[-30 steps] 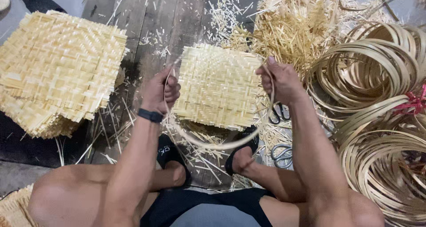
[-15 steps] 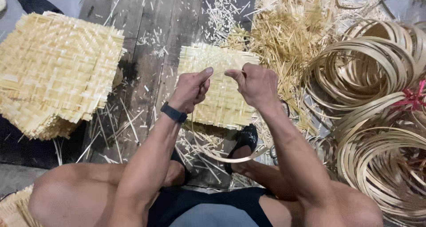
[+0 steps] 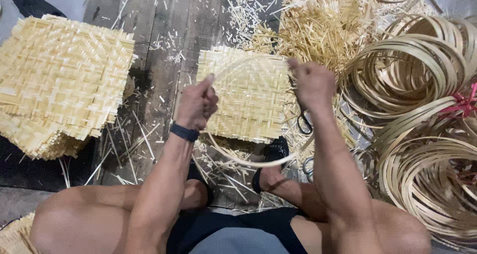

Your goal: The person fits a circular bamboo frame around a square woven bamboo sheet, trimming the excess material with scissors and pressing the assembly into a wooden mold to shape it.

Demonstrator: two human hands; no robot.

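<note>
Bamboo hoop strip (image 3: 248,162) held over woven mat (image 3: 248,97).
Left hand (image 3: 198,102) and right hand (image 3: 310,85) each pinch the strip; light, springy, best gripped near ends.

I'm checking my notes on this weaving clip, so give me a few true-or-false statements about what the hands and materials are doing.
1. Both hands, the left hand and the right hand, hold one thin bamboo strip bent into a loop. True.
2. The stack of woven mats lies at the person's right. False: it lies at the left.
3. A dark band sits on the left wrist. True.
4. The coiled bamboo hoops are stacked on the single woven mat. False: they lie on the floor at the right.
</note>
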